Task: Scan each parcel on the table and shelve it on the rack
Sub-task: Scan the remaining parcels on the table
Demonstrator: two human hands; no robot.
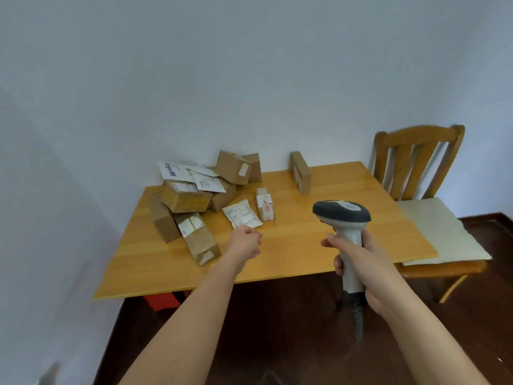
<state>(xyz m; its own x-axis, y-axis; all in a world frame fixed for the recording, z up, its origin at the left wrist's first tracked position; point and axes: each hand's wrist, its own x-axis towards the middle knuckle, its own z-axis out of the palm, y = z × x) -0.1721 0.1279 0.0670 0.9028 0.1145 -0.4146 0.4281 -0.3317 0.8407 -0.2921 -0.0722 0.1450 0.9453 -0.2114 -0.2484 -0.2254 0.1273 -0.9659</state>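
the right hand (358,262) is wrapped around the pale handle of a barcode scanner (342,218), whose dark grey head sits above the fist and points away from the person, with its coiled cord hanging below the hand. the left hand (245,243) is stretched out over the wooden desk (333,232), fingers curled loosely inward and grasping nothing. just beyond the left hand's fingertips lies a white padded mailer (242,213), and beside that, toward the right hand, a small taped box (265,204). a long brown box (198,237) lies just to the outer side of the left hand, at the near end of a heap of cardboard parcels (194,190) and white envelopes farther out. 1 flat brown box (300,172) stands on edge well beyond the scanner. a wooden chair (422,173) with a pale cushion stands past the right hand, at the desk's end.
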